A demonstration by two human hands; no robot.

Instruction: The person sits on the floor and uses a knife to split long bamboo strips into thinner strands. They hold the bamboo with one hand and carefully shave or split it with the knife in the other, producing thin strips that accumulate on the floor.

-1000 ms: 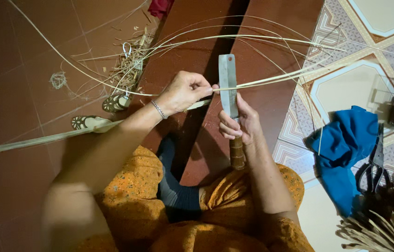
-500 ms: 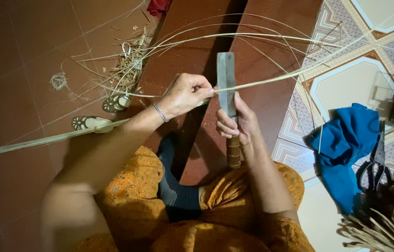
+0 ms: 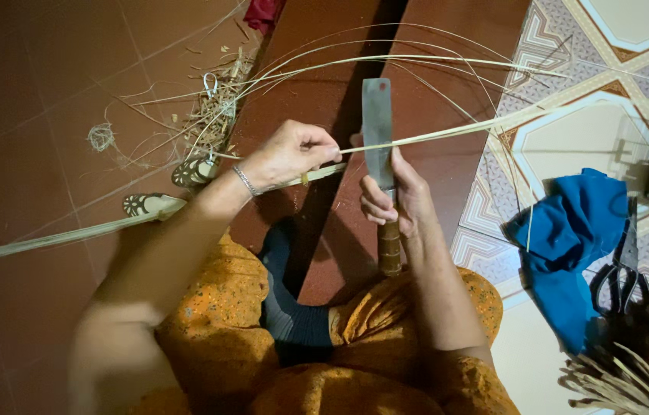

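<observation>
A dark red tiled floor (image 3: 48, 92) is seen across the left and middle, and patterned pale tiles (image 3: 570, 131) are seen toward 2 o'clock. Orange patterned clothing (image 3: 217, 323) is seen at 6 o'clock. A blue cloth (image 3: 570, 246) is laid at 4 o'clock, with black scissors (image 3: 624, 277) just beside it and a bundle of dry strips (image 3: 639, 369) at 5 o'clock. A heap of thin shavings (image 3: 209, 115) is scattered at 10 o'clock.

A long pale strip (image 3: 447, 134) is stretched across the middle, its long axis running from 8 o'clock, where a flat end lies on the floor, up toward 2 o'clock. It is pinched by the closed left hand (image 3: 290, 154) near the centre. A knife (image 3: 378, 131) is gripped at its wooden handle by the right hand (image 3: 397, 196), fingers wrapped tight; its long axis is set upright, the flat blade pointing to 12 o'clock. The strip is crossed by the blade and is touched by it just right of the left hand.
</observation>
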